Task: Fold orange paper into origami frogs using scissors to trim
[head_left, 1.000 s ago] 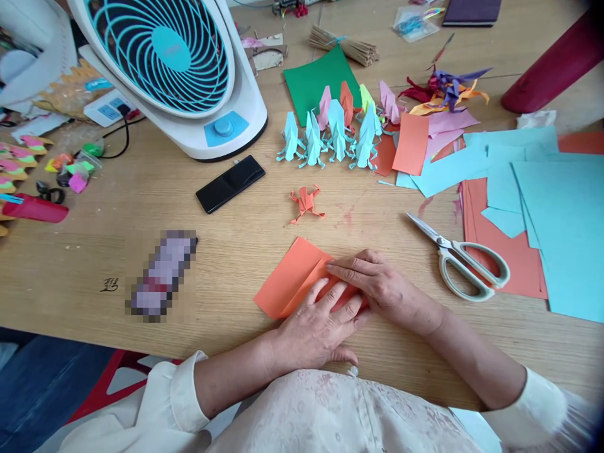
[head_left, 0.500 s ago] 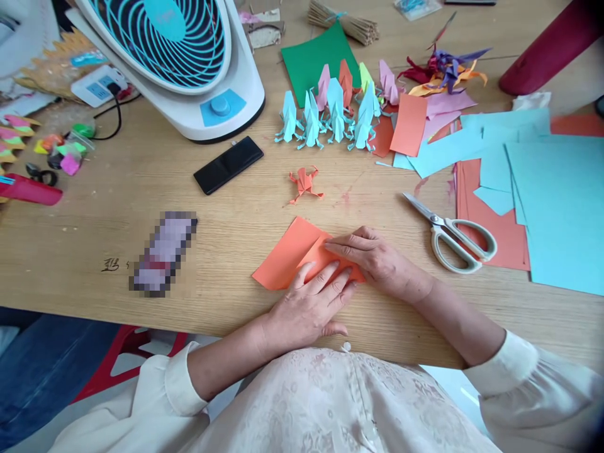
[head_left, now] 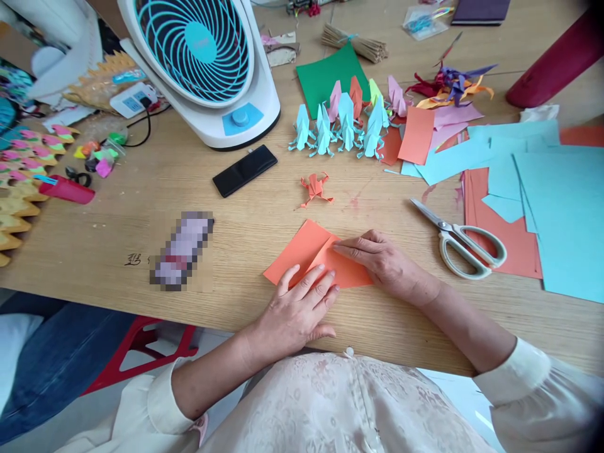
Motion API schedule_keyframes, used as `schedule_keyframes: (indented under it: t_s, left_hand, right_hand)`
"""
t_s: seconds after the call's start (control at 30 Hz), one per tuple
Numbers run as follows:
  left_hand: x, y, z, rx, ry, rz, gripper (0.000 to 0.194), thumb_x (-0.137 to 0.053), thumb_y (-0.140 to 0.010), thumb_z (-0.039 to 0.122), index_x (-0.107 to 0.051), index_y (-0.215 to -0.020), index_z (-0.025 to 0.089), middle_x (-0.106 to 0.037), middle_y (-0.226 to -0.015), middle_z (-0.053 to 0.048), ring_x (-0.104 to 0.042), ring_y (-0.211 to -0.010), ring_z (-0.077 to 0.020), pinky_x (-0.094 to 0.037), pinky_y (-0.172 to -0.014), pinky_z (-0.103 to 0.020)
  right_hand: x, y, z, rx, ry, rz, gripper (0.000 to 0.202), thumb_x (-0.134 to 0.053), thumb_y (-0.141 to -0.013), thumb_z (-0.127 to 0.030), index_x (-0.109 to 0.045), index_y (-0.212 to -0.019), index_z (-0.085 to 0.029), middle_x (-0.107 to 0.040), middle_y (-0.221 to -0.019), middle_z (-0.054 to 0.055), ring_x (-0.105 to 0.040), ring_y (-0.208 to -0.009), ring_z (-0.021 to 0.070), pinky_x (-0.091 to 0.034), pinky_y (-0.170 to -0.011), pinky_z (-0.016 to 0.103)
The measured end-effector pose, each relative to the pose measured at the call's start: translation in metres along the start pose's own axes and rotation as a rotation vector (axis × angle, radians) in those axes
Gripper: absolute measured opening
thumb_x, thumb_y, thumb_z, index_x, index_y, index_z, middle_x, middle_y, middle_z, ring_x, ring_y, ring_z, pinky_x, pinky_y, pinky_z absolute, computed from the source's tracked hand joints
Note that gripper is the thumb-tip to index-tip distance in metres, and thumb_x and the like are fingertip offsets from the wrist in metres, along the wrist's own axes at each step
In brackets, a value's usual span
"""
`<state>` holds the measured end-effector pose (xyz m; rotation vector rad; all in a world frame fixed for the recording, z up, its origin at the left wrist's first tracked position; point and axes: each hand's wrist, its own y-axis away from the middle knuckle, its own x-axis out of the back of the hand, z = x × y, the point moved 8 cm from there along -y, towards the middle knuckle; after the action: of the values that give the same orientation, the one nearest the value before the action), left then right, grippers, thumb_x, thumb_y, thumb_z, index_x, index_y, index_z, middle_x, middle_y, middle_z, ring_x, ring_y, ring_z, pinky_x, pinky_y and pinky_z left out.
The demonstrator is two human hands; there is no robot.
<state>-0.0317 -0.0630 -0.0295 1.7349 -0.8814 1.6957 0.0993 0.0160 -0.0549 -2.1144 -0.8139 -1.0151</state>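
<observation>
A partly folded sheet of orange paper (head_left: 295,251) lies on the table in front of me, one flap turned over along a slanting edge. My left hand (head_left: 299,308) lies with fingers spread, its fingertips on the sheet's near edge. On the right part of the sheet, my right hand (head_left: 382,261) has its fingers pressed together at the flap's top edge; its thumb is hidden. Just beyond the sheet sits a small folded orange paper frog (head_left: 315,189). Scissors (head_left: 455,239) with pale handles lie to the right of my right hand, blades closed.
A white and blue fan (head_left: 202,69) stands at the back left, with a black phone (head_left: 245,171) before it. Another phone (head_left: 183,251), blurred out, lies left. Several blue folded figures (head_left: 346,123) stand behind. Blue sheets (head_left: 566,220) cover the right side. A person's leg (head_left: 70,358) shows lower left.
The view has shifted, so the table's things appear further right. My left hand has slid a little toward me and left across the paper, uncovering more of it. My right hand keeps its place.
</observation>
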Motion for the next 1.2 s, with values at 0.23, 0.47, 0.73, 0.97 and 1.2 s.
schedule_keyframes:
  t_s: [0.23,0.47,0.73,0.97,1.2]
  left_hand:
    - [0.004,0.015,-0.008,0.066,-0.039,-0.005,0.061,-0.036,-0.097,0.065,-0.058,-0.135,0.022,-0.050,-0.152,-0.007,-0.039,-0.143,-0.0251,-0.007,-0.123,-0.052]
    - [0.008,0.029,-0.015,0.119,-0.062,-0.027,0.052,-0.050,-0.096,0.059,-0.060,-0.133,0.025,-0.043,-0.156,-0.004,-0.040,-0.142,-0.0248,-0.003,-0.123,-0.051]
    - [0.013,0.044,-0.021,0.166,-0.071,-0.012,0.046,-0.056,-0.094,0.056,-0.065,-0.127,0.025,-0.049,-0.152,-0.002,-0.044,-0.139,-0.0255,-0.003,-0.124,-0.050]
    - [0.016,0.056,-0.025,0.227,-0.064,-0.004,0.046,-0.053,-0.095,0.055,-0.065,-0.127,0.025,-0.052,-0.150,-0.005,-0.046,-0.138,-0.0268,-0.008,-0.123,-0.052]
    - [0.015,0.069,-0.028,0.300,-0.030,0.026,0.046,-0.046,-0.099,0.053,-0.065,-0.128,0.023,-0.053,-0.148,-0.004,-0.050,-0.135,-0.0272,-0.008,-0.123,-0.050]
  right_hand:
    - [-0.003,0.002,0.003,0.007,0.000,0.006,0.052,-0.032,-0.104,-0.014,-0.035,-0.155,-0.022,-0.057,-0.142,0.012,-0.056,-0.110,0.0253,-0.046,-0.091,0.044]
    - [-0.003,0.002,0.004,0.008,-0.001,0.002,0.054,-0.034,-0.103,-0.014,-0.034,-0.156,-0.025,-0.058,-0.142,0.010,-0.058,-0.111,0.0255,-0.047,-0.092,0.044]
    - [-0.003,0.002,0.004,0.006,0.004,-0.003,0.053,-0.034,-0.102,-0.013,-0.038,-0.154,-0.022,-0.060,-0.140,0.012,-0.058,-0.111,0.0251,-0.047,-0.092,0.045]
    - [-0.003,0.002,0.003,0.001,0.003,-0.008,0.053,-0.033,-0.102,-0.012,-0.038,-0.154,-0.022,-0.059,-0.140,0.011,-0.057,-0.111,0.0252,-0.046,-0.092,0.045]
    - [-0.002,0.002,0.002,-0.002,0.013,0.000,0.052,-0.032,-0.103,-0.011,-0.040,-0.153,-0.022,-0.060,-0.140,0.010,-0.056,-0.108,0.0247,-0.046,-0.092,0.044]
